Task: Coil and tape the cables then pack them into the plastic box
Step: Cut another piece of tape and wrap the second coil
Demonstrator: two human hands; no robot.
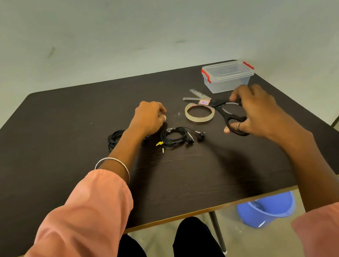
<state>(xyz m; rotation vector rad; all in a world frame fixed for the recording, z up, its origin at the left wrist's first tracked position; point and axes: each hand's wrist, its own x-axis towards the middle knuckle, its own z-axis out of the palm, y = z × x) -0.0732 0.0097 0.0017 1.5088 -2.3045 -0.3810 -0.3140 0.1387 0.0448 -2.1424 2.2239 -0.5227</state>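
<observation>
A coiled black earphone cable [174, 137] with a yellow-marked plug lies mid-table. A second black coil [113, 139] lies to its left, partly hidden by my left forearm. My left hand [149, 118] is curled into a fist above the table between the coils; whether it pinches anything I cannot tell. My right hand [254, 110] grips the black handles of the scissors [225, 108], whose open blades point toward the far side. A clear tape roll [199, 112] lies flat beside the blades. The clear plastic box [228, 76] with red latches stands closed at the far right.
The dark table [74, 121] stands against a pale wall; its near edge is just above my knees. A blue bucket [268, 209] sits on the floor under the right side. A gap opens off the table's right edge.
</observation>
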